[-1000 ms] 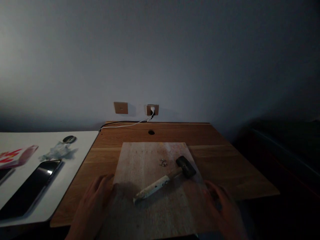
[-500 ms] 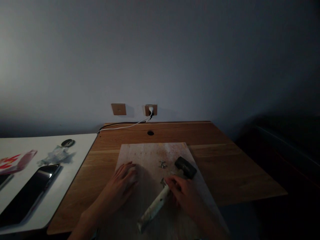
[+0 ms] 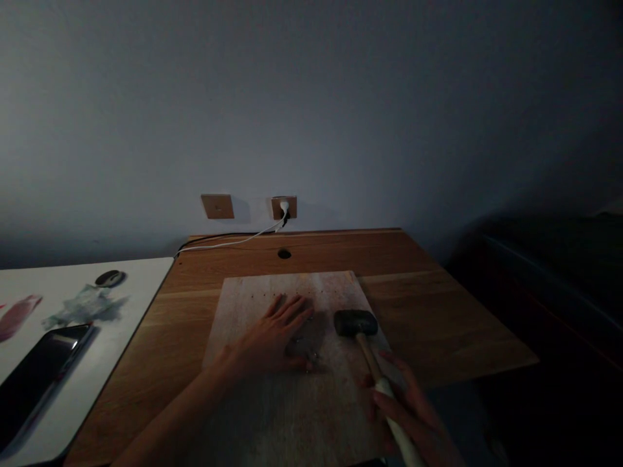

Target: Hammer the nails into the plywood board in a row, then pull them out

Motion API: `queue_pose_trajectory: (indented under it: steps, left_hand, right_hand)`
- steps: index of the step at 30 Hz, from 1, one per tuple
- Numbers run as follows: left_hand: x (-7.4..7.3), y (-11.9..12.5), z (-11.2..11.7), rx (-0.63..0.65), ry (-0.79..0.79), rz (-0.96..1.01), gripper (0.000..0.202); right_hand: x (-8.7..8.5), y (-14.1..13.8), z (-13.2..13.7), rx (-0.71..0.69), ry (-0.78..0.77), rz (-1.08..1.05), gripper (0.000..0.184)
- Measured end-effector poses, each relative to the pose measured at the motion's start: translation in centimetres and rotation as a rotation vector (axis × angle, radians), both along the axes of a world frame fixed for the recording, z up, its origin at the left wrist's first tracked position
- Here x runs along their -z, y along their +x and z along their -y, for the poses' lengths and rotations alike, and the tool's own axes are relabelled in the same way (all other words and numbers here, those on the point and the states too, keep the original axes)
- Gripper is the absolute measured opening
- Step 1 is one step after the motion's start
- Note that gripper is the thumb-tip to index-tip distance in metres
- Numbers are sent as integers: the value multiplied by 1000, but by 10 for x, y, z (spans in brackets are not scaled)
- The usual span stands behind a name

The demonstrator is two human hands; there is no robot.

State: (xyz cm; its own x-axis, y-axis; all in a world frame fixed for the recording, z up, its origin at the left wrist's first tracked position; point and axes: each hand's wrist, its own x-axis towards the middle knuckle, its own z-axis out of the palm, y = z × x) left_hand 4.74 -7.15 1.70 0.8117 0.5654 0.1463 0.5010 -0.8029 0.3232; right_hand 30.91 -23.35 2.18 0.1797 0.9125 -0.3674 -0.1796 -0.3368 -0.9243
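A rubber mallet (image 3: 355,323) with a black head and a pale, wrapped handle lies over the right part of the worn wooden board (image 3: 311,421). My right hand (image 3: 411,415) has its fingers round the handle. My left hand (image 3: 272,340) rests on the board with its fingers spread, left of the mallet head. Small metal fasteners (image 3: 314,355) show beside its thumb and fingertips; their exact kind is unclear in the dim light, and the hand partly covers them. A row of small holes runs along the board's far edge.
The board lies on a wooden desk (image 3: 428,298). On a white table (image 3: 141,285) to the left are a phone (image 3: 39,376), crumpled plastic (image 3: 85,305), a dark oval object (image 3: 109,279) and a pink packet (image 3: 18,318). Cables run to a wall socket (image 3: 284,207).
The mallet has swung round, its handle now pointing lower right instead of lower left. My right hand has shifted right onto the handle. My left hand has moved right, over the fasteners.
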Motion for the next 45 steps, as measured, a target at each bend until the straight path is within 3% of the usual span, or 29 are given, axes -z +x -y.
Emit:
queue_pose_trajectory:
  steps: [3, 6, 12, 14, 17, 20, 24, 31, 38, 45]
  left_hand:
    - [1, 4, 1, 28, -45, 10, 92]
    - [-3, 11, 5, 40, -89, 52, 77]
    - [-6, 14, 11, 11, -182, 118, 47]
    - [-6, 7, 9, -1, -167, 106, 51]
    - [-3, -7, 3, -12, -56, 53, 73]
    - [2, -15, 0, -7, 18, -16, 86]
    - [4, -14, 4, 8, 54, -37, 82]
    - [4, -4, 15, 15, 81, -35, 72]
    - [3, 13, 32, -27, 31, -20, 72]
    - [-10, 17, 18, 1, 5, 85, 39]
  right_hand:
    - [-3, 5, 1, -18, -93, -65, 73]
    - [-8, 4, -6, -32, -58, -32, 68]
    - [-4, 6, -25, -98, 91, 343, 68]
    - [4, 9, -27, -87, 157, 477, 65]
    - [14, 10, -27, -63, 238, 644, 61]
    - [14, 8, -26, -149, 261, 730, 57]
    - [8, 5, -27, -245, 255, 786, 56]
    - [10, 9, -20, -147, 236, 810, 58]
    - [3, 24, -14, -174, 214, 827, 57]
    - [6, 23, -15, -172, 218, 840, 55]
